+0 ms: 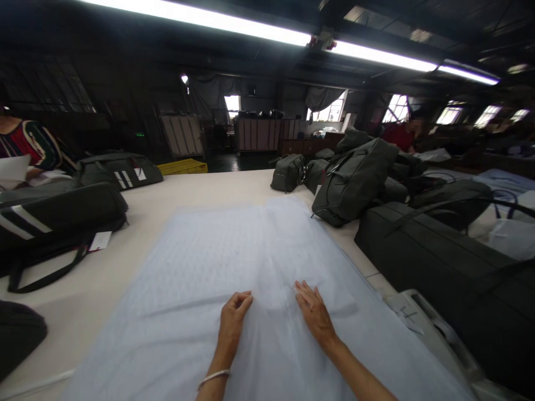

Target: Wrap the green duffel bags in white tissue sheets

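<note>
At far L, see a co-worker's striped sleeve (39, 145) by dark bags. Nearer, find a white-striped dark bag (79, 214) w/ white tag (101, 240), lying along the L side of the pale table (142, 217), prob. set aside there to leave mid-table for the whitish sheeting (217, 245). Spread wide & creased, directly in front, prob. for two-handed reach. Over it, L hand (236, 312): thumb & fingertips drawn tog., as if pinching; can't tell whether any film is caught. Just R, R hand (316, 314): palm down, fingers extended, apparently gripping nothing, as if to steady/flatten. At R edge, note a pale grey item (403, 313), long dark bag (434, 245) & piled dark bags (355, 178), prob. heaped to save space.
</note>
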A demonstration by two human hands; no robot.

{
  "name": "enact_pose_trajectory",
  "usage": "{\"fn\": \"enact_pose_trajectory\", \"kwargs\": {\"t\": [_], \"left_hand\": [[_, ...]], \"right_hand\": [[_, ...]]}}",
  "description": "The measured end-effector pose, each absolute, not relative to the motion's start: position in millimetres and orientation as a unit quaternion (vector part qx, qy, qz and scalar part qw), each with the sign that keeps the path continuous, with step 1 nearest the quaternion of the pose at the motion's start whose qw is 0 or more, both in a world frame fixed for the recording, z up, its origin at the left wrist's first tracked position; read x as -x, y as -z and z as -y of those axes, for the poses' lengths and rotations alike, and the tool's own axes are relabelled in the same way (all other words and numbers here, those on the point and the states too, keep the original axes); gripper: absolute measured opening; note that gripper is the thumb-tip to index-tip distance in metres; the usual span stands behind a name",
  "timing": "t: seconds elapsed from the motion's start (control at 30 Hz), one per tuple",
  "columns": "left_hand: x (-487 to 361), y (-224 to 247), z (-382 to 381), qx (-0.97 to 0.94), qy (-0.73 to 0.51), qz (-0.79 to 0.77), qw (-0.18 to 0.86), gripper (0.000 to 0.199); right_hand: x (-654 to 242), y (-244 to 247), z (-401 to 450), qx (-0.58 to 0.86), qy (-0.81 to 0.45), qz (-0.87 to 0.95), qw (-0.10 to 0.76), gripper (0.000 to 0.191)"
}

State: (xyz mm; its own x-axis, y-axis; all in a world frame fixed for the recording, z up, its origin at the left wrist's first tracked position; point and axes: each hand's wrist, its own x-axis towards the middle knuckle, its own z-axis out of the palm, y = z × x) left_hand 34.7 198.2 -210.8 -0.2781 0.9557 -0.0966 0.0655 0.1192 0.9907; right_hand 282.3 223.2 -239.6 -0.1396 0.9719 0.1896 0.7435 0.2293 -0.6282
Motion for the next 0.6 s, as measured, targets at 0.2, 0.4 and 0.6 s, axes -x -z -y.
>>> {"fn": "enact_pose_trajectory", "kwargs": {"t": [0.2, 0.4, 0.6], "left_hand": [[-11.3, 201.2, -188.2, -0.250, -0.622, -0.601, 0.436, 0.051], [-9.7, 188.6, -171.0, -0.373, -0.585, -0.645, 0.320, 0.041], [-18.6, 213.1, -163.0, -0.666, -0.363, -0.650, 0.050, 0.035]], "right_hand": [[-276.5, 204.0, -216.1, 0.559, -0.172, 0.765, 0.269, 0.039], [-250.2, 208.3, -161.0, 0.548, -0.189, 0.806, 0.123, 0.039], [-240.4, 198.1, -160.9, 0.533, -0.240, 0.805, 0.099, 0.031]]}}
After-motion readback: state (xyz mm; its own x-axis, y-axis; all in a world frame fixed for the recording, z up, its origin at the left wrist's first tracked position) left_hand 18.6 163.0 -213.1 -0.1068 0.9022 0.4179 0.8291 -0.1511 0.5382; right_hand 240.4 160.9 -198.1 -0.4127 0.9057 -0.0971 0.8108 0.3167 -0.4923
